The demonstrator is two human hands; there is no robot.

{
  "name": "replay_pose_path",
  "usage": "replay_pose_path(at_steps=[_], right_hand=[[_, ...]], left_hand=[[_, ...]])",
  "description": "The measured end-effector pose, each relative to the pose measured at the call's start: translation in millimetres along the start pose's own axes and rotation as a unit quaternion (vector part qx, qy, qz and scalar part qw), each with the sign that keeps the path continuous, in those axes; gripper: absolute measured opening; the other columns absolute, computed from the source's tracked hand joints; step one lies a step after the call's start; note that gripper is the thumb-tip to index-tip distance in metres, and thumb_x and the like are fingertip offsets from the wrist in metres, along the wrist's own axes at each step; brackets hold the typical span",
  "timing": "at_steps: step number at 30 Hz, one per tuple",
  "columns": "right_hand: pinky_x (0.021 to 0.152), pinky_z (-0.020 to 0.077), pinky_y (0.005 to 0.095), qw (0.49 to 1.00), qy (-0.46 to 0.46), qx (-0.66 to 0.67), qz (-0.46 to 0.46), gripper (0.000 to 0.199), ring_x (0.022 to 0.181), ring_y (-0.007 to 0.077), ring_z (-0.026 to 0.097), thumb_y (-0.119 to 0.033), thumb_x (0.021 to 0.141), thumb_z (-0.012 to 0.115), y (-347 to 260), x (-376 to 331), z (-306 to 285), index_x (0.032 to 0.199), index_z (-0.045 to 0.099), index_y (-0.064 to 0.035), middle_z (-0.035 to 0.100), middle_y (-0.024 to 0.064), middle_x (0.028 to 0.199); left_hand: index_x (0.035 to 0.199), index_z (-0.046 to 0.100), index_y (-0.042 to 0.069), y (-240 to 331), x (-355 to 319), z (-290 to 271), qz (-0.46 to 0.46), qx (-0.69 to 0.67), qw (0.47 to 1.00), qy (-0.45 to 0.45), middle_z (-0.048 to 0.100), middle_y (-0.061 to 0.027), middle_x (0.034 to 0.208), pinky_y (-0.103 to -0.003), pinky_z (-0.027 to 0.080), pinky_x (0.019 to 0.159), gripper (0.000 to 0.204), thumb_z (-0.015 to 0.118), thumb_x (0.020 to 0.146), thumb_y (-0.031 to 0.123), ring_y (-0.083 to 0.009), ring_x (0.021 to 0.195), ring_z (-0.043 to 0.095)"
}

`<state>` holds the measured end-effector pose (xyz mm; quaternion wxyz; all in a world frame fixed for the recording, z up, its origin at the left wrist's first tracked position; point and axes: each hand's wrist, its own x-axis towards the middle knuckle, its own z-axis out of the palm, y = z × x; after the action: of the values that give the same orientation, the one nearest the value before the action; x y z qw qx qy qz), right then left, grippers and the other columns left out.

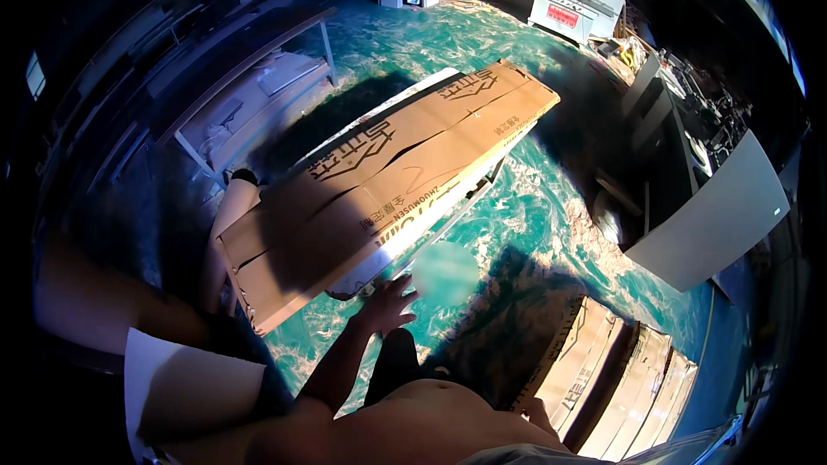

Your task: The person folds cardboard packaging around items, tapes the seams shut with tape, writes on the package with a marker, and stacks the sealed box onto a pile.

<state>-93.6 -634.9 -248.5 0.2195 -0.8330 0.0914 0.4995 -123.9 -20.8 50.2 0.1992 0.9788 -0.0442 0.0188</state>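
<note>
A long flat brown cardboard package (405, 155) with black print and several dark slits along its top lies on a low support, slanting across the middle. My left hand (389, 306) is held out by the package's near long side with its fingers spread and nothing in them. Whether its fingertips touch the white and grey edge beneath the cardboard, I cannot tell. Low down beside my body, my right hand (540, 418) shows only in part, close to printed cardboard packages (603, 379). Its fingers are mostly hidden.
A bare limb (226, 228) of another person appears by the package's left end. Behind it stands a long workbench (198, 112). A pale curved panel (715, 215) and piled scrap are at the right. Machines (568, 13) line the back, and the green floor (388, 30) is dusty.
</note>
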Motion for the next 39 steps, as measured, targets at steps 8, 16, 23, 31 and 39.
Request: replay_pose_path(at_steps=[8, 16, 23, 31, 39], right_hand=[[0.088, 0.0531, 0.0394, 0.969, 0.123, -0.114, -0.179, 0.038, 0.098, 0.0276, 0.069, -0.031, 0.086, 0.063, -346.7, 69.4, -141.2, 0.118, 0.066, -0.0099, 0.071, 0.0130, 0.105], [0.084, 0.0539, 0.0411, 0.918, 0.059, -0.156, -0.359, 0.035, 0.093, 0.0300, 0.068, -0.031, 0.086, 0.065, -683.1, 49.9, -247.5, 0.116, 0.066, -0.0140, 0.070, 0.0140, 0.104], [0.096, 0.0434, 0.0488, 0.670, 0.258, -0.187, -0.671, 0.050, 0.114, 0.0366, 0.052, -0.023, 0.082, 0.069, -927.6, 113.1, -325.8, 0.127, 0.054, -0.0063, 0.056, 0.0152, 0.122], [0.101, 0.0345, 0.0540, 0.577, 0.288, -0.293, -0.705, 0.033, 0.115, 0.0349, 0.050, -0.022, 0.077, 0.063, -1084.1, 261.2, -275.9, 0.107, 0.061, -0.0091, 0.057, 0.0151, 0.113], [0.098, 0.0392, 0.0492, 0.622, 0.252, -0.363, -0.647, 0.028, 0.099, 0.0329, 0.061, -0.035, 0.076, 0.063, -1131.3, 273.2, -291.5, 0.080, 0.071, -0.0094, 0.067, 0.0139, 0.092]], left_hand=[[0.142, 0.042, 0.003, -225.6, 175.0, -95.6, -0.376, 0.124, 0.795, 0.459, 0.033, -0.0234, 0.150, -0.050, 0.033, 0.112, 0.059, 0.059, 0.092, 0.031, -0.0411, 0.137, 0.035], [0.145, 0.043, 0.014, -261.7, 140.7, -5.0, -0.569, 0.142, 0.776, 0.232, 0.034, -0.0180, 0.153, -0.057, 0.017, 0.117, 0.059, 0.057, 0.094, 0.038, -0.0384, 0.143, 0.026], [0.152, 0.031, 0.017, -243.3, 156.1, 34.3, -0.581, 0.211, 0.771, 0.151, 0.032, -0.0163, 0.152, -0.057, 0.012, 0.118, 0.080, 0.061, 0.084, 0.047, -0.0367, 0.144, 0.023], [0.150, 0.029, 0.019, -202.2, 143.0, 12.3, -0.629, 0.065, 0.772, 0.069, 0.020, -0.0137, 0.159, -0.058, 0.010, 0.118, 0.083, 0.049, 0.086, 0.067, -0.0393, 0.147, 0.015], [0.117, 0.065, 0.017, -340.8, 209.4, -52.1, -0.657, 0.124, 0.731, 0.140, 0.057, -0.0088, 0.130, -0.051, 0.032, 0.107, 0.044, 0.056, 0.090, 0.052, -0.0259, 0.124, 0.051]])
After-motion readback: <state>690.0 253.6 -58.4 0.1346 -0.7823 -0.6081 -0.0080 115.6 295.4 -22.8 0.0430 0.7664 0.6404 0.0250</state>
